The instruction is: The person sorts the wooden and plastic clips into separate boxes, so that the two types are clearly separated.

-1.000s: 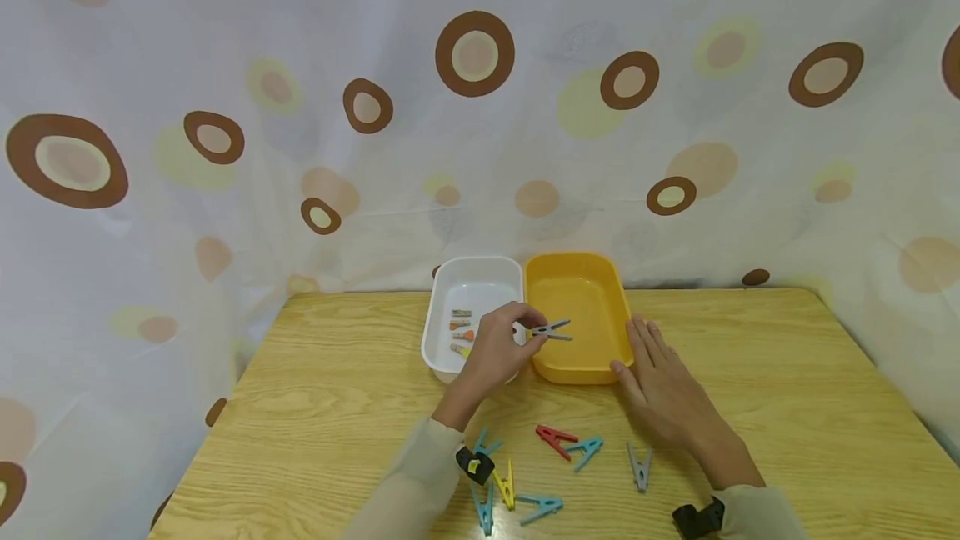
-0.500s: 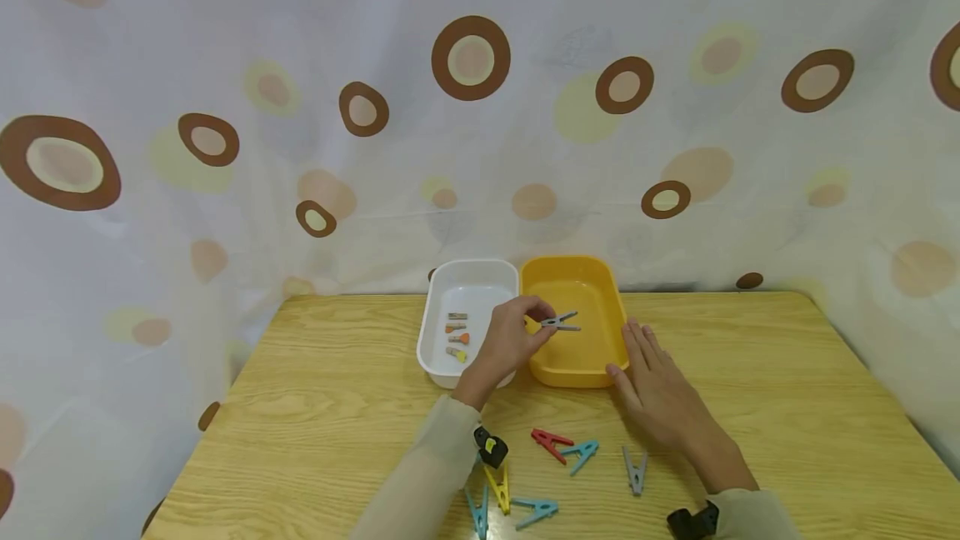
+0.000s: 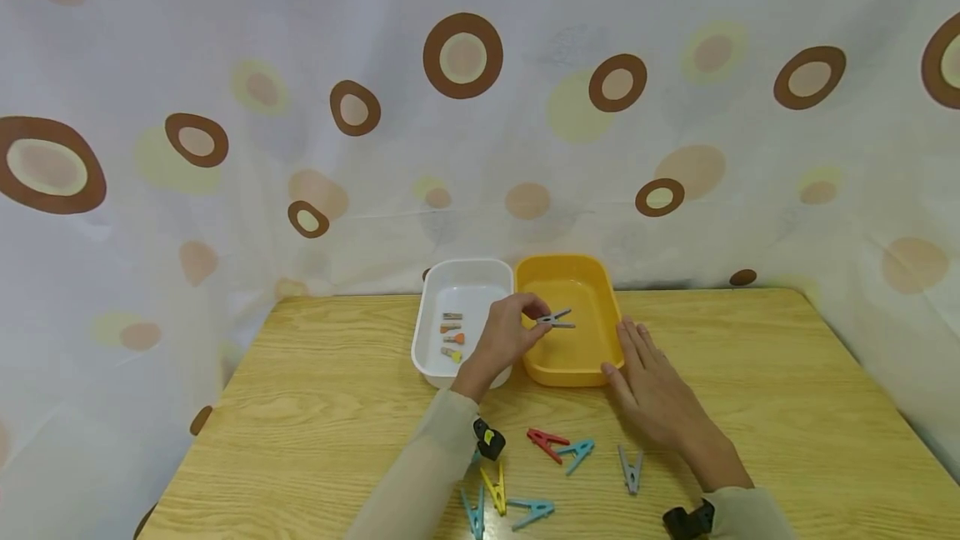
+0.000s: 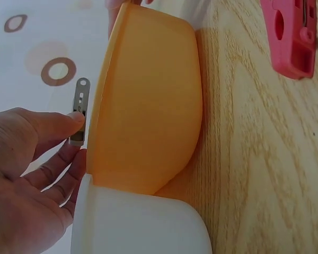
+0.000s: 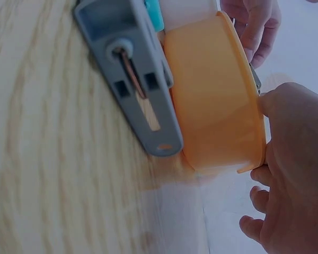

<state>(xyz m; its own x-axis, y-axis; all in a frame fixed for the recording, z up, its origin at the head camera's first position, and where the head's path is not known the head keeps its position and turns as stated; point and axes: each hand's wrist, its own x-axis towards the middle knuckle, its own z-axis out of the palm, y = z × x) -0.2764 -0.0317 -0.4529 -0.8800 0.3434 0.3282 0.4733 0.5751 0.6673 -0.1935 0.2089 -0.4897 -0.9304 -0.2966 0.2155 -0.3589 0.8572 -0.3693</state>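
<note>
My left hand (image 3: pixel 534 317) pinches a grey clothespin (image 3: pixel 556 321) by one end and holds it above the inside of the yellow tray (image 3: pixel 609 332). In the left wrist view the same grey clothespin (image 4: pixel 80 111) stands just over the yellow tray's rim (image 4: pixel 103 100), with my left hand's fingertips (image 4: pixel 74 119) on it. My right hand (image 3: pixel 637 348) lies flat on the table with straight fingers, against the yellow tray's right side. The right wrist view shows that right hand (image 5: pixel 291 159) beside the yellow tray's wall (image 5: pixel 212 100).
A white tray (image 3: pixel 495 272) holding several small pegs touches the yellow tray's left side. Loose clothespins lie on the wooden table near me: red (image 3: pixel 546 442), teal (image 3: pixel 576 452), grey (image 3: pixel 630 469), yellow (image 3: pixel 495 490) and two more teal ones. A spotted curtain hangs behind the table.
My left hand has carried the grey clothespin slightly farther over the yellow tray. The right hand has stayed flat beside the tray.
</note>
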